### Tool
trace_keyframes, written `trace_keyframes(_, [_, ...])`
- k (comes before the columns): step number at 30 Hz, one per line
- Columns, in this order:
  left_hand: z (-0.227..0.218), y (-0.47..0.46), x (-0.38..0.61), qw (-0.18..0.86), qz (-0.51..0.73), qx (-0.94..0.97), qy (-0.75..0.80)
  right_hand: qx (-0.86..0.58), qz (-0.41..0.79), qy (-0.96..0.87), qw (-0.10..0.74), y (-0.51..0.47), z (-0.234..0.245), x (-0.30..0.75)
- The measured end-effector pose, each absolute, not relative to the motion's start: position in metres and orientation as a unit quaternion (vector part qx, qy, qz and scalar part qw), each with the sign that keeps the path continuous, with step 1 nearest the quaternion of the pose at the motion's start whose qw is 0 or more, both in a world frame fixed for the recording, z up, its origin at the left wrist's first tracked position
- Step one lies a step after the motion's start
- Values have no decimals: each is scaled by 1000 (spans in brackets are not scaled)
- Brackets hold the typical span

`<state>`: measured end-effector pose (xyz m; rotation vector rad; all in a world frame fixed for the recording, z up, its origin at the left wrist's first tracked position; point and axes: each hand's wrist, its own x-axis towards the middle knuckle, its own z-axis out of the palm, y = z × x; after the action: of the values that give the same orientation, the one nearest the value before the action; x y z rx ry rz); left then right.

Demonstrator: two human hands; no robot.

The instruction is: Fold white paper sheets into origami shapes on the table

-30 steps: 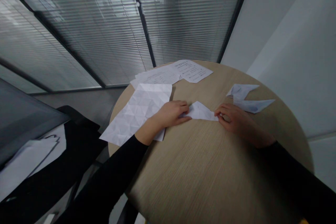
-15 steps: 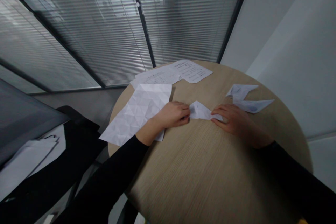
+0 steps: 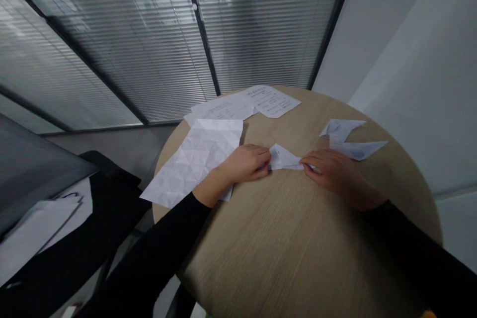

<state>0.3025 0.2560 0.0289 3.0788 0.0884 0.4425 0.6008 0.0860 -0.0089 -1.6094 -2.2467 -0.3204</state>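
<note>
A small folded white paper piece point(image 3: 283, 158) lies on the round wooden table point(image 3: 298, 248) between my hands. My left hand point(image 3: 244, 163) has its fingers curled and pinches the paper's left end. My right hand point(image 3: 331, 171) presses its fingertips together on the paper's right end. Both sleeves are black. A creased white sheet point(image 3: 194, 159) lies flat under my left wrist.
Printed sheets point(image 3: 249, 103) lie at the table's far edge. A folded paper shape point(image 3: 348, 139) rests to the right of my right hand. Glass walls with blinds stand behind the table. A black chair with white papers point(image 3: 33, 231) is at the lower left.
The paper piece has become narrower between my hands; my right hand has slid left toward my left hand, which shifted slightly right.
</note>
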Motion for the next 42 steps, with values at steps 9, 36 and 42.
trace_keyframes(9, [24,251,305,-1,150,988,48,-547,-88,-801,228,86,-12,598])
trace_keyframes(36, [17,253,308,3,137,991,8,-557,-29,-765,321,86,-5,592])
trace_keyframes(42, [17,254,308,-3,144,989,15,-548,-32,-780,300,86,-2,591])
